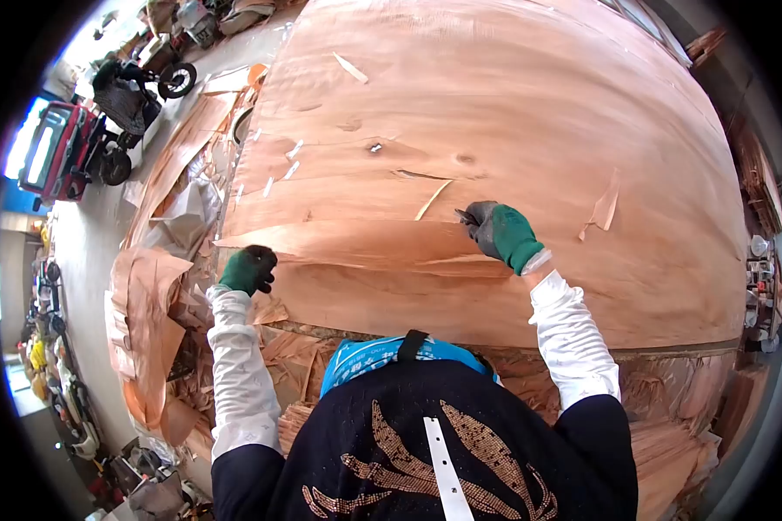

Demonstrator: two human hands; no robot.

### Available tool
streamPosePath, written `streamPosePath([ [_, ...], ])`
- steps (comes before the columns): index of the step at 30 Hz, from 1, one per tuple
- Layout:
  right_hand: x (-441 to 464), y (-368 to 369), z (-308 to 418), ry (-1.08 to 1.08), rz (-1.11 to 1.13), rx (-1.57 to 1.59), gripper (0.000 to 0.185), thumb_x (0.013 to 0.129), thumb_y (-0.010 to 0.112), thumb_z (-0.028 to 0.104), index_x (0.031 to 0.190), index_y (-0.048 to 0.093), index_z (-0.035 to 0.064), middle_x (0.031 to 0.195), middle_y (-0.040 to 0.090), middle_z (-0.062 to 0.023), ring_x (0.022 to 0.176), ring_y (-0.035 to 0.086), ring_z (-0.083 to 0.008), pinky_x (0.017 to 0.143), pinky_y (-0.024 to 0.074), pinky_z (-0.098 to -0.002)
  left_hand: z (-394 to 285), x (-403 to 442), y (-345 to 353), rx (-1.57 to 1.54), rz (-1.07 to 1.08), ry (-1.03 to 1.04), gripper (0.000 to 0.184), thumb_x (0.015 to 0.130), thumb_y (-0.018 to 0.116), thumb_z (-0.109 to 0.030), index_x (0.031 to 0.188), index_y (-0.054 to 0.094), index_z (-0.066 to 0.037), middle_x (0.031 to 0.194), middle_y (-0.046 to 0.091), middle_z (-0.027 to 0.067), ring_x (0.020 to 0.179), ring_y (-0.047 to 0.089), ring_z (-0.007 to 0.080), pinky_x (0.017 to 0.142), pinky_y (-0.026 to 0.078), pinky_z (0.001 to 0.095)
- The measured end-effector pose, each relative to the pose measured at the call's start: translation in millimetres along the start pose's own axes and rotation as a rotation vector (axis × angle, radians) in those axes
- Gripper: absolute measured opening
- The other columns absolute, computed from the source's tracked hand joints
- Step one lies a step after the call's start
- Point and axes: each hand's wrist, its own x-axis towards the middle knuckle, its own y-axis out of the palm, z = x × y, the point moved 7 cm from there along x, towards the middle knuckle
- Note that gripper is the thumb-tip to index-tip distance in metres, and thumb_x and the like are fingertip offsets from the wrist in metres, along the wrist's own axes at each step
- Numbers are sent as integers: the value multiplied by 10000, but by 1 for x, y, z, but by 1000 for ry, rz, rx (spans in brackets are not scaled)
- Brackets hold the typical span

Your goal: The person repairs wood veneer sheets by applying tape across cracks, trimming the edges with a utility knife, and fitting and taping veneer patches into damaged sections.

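Note:
A large sheet of reddish-brown wood veneer point(539, 113) covers the table in front of me. Across its near part runs a long veneer strip point(365, 241), tapering to a point at the left. My left hand point(250, 269), in a green glove with dark fingers, is curled closed at the strip's near edge, close to its left end. Over the strip's right part is my right hand point(500, 234), gloved alike, with fingers and thumb pressed together; anything between them is too small to make out. A thin pale sliver point(432, 201) lies just left of those fingertips.
Loose veneer scraps point(601, 207) and several white tape bits lie on the sheet, which has a small hole point(375, 148) and a split. Crumpled veneer offcuts point(148, 321) heap along the left side. Beyond stand a motorcycle point(126, 113) and a red vehicle point(59, 148).

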Motion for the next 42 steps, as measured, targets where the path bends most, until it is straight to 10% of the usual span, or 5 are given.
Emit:
streamPosePath([
  [7,5,4,-1,-11,-23,53,130,833,594,127,922,651,52,874,639,-199,798,594,-393,690,474,-442,-150,-1,85,841,86,1027,626,803,716,-312,1346,499,-88,1282,561,192,1136,565,311,952,447,402],
  [15,3,-23,-64,342,61,226,169,772,654,165,908,663,65,855,649,-198,802,620,-385,683,491,-439,-166,101,108,677,640,516,256,762,701,-190,978,685,-54,866,694,128,805,670,250,735,523,365],
  [25,76,-68,-114,149,-368,-25,227,871,591,273,870,641,52,870,619,-227,795,575,-438,664,469,-491,-240,184,124,961,-46,1066,107,772,639,-172,850,692,-120,822,684,91,780,653,301,697,512,375],
  [31,53,-160,-44,60,-817,177,183,786,576,-53,924,649,43,910,635,-119,846,616,-282,729,476,-325,-333,119,85,624,-549,1421,276,802,541,31,921,720,-140,829,709,43,726,664,171,811,457,323],
  [42,20,33,-74,437,63,-258,653,773,602,-6,1379,437,170,1458,396,-65,1265,459,-274,984,461,-379,-167,175,144,1047,-254,1030,359,848,549,-71,1159,628,-230,1266,600,44,1189,544,247,1081,306,493],
])
